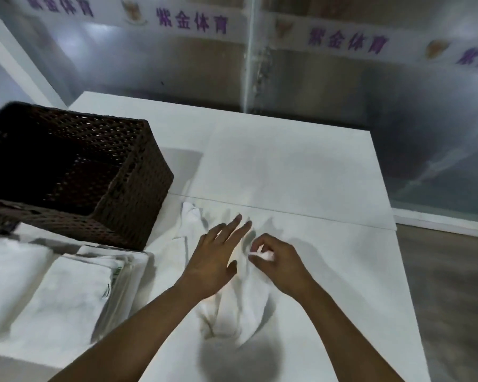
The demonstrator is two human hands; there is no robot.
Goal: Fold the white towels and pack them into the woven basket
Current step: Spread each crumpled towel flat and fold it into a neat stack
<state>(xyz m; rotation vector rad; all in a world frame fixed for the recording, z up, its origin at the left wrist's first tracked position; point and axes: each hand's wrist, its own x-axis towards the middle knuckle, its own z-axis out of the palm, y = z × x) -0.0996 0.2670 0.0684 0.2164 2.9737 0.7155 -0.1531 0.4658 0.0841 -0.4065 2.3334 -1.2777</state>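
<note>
Nearest me a rumpled white towel (232,307) hangs bunched above the table (301,166), and my right hand (278,264) has its grip pinched tight on an upper edge of it, thumb and forefinger closed on the cloth. Just left, my left hand (214,260) lies spread with fingers straight on the same towel, holding nothing. Left of that sits a folded towel stack (66,293), and beyond it the dark woven basket (133,172).

a woven basket (75,172) stands at the tabletop's (301,166) left. a stack of folded towels (66,296) lies before it. a loose towel (238,299) lies right of the stack.
</note>
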